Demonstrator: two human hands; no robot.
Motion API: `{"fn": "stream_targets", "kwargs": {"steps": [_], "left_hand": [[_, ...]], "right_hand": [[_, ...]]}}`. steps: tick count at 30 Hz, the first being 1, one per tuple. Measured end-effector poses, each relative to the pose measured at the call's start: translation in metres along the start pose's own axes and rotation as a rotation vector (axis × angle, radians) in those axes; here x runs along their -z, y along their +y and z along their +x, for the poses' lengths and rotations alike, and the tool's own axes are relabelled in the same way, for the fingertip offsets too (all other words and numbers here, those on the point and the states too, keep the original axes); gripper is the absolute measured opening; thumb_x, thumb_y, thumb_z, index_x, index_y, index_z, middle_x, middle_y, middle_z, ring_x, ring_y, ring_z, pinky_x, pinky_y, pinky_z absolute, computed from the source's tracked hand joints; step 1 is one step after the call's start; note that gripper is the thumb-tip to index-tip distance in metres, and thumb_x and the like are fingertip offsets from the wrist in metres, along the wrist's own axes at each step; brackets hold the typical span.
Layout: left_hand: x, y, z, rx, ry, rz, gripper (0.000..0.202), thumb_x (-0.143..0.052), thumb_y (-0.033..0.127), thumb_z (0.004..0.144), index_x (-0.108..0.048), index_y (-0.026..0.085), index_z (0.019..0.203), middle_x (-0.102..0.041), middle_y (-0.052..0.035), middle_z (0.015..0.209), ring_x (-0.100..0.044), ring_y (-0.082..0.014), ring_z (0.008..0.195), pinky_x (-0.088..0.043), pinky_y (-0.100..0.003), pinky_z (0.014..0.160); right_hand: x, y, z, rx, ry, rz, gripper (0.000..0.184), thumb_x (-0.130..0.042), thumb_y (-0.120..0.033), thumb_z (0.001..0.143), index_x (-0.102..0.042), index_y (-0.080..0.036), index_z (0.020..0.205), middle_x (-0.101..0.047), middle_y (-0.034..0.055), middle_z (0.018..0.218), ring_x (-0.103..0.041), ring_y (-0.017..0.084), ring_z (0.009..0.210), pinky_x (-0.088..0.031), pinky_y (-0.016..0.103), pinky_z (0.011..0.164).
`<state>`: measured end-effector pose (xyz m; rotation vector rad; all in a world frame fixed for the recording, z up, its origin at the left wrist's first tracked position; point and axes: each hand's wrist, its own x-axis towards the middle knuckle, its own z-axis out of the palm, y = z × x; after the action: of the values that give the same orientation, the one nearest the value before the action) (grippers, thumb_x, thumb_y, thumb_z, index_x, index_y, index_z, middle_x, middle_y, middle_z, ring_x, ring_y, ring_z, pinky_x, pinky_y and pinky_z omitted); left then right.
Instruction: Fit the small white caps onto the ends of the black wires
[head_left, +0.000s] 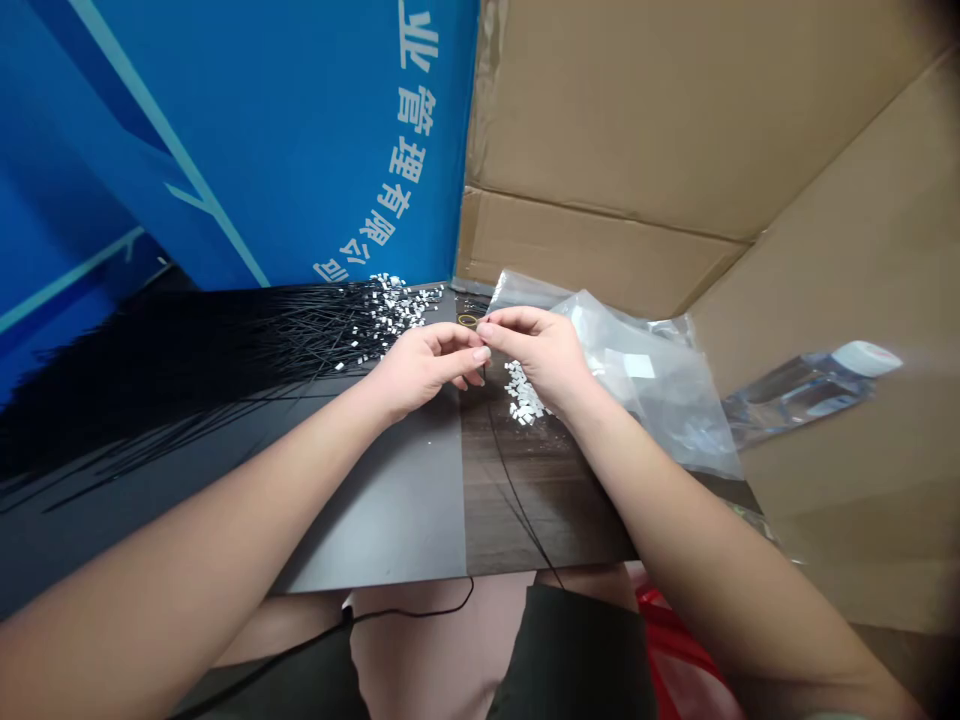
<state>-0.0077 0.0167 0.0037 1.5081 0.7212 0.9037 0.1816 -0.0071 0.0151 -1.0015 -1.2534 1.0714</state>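
A thin black wire (504,462) runs from my fingers down across the brown tabletop and over its front edge. Thumb and fingers of my left hand (427,368) are closed round the wire near its upper end. Just above, my right hand (544,352) pinches thumb and forefinger together at the wire's tip; what sits between them is too small to make out. Under the right hand lies a pile of small white plastic connectors (523,398). Left of my hands, a large bundle of black wires (300,325) has white connectors (394,300) at its ends.
Clear plastic bags (645,375) lie behind and right of my right hand. A water bottle (810,390) is tilted against the cardboard (615,120) at right. A blue printed panel (300,130) stands behind the wires. A yellowish ring (467,321) lies beyond my fingers.
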Motion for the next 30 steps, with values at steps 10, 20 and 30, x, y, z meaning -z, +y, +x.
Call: {"fn": "stream_targets", "kwargs": {"steps": [10, 20, 30], "left_hand": [[-0.013, 0.000, -0.004, -0.028, 0.055, 0.057, 0.022, -0.081, 0.035, 0.086, -0.069, 0.017, 0.081, -0.070, -0.0017, 0.072, -0.066, -0.0134, 0.065, -0.053, -0.029, 0.068], [-0.015, 0.000, -0.004, -0.033, 0.082, 0.068, 0.017, -0.080, 0.028, 0.086, -0.068, 0.017, 0.079, -0.069, -0.0008, 0.071, -0.063, -0.0120, 0.063, -0.052, -0.029, 0.068], [-0.013, 0.003, -0.005, 0.214, -0.140, -0.430, 0.020, -0.082, 0.034, 0.090, -0.076, 0.014, 0.093, -0.077, -0.0050, 0.092, -0.072, -0.0127, 0.072, -0.057, -0.028, 0.071]], "right_hand": [[0.000, 0.005, -0.004, -0.069, -0.015, 0.055, 0.024, -0.093, -0.040, 0.072, -0.080, -0.022, 0.081, -0.074, 0.0004, 0.083, -0.061, 0.014, 0.073, -0.051, 0.032, 0.070], [0.002, 0.010, -0.004, -0.039, -0.007, 0.076, 0.018, -0.091, -0.038, 0.076, -0.082, -0.025, 0.084, -0.071, -0.0002, 0.083, -0.053, 0.012, 0.069, -0.046, 0.030, 0.065], [0.007, 0.004, -0.006, -0.143, -0.206, 0.267, 0.026, -0.093, -0.041, 0.078, -0.077, -0.024, 0.088, -0.066, -0.0040, 0.071, -0.059, 0.012, 0.061, -0.053, 0.030, 0.061]]}}
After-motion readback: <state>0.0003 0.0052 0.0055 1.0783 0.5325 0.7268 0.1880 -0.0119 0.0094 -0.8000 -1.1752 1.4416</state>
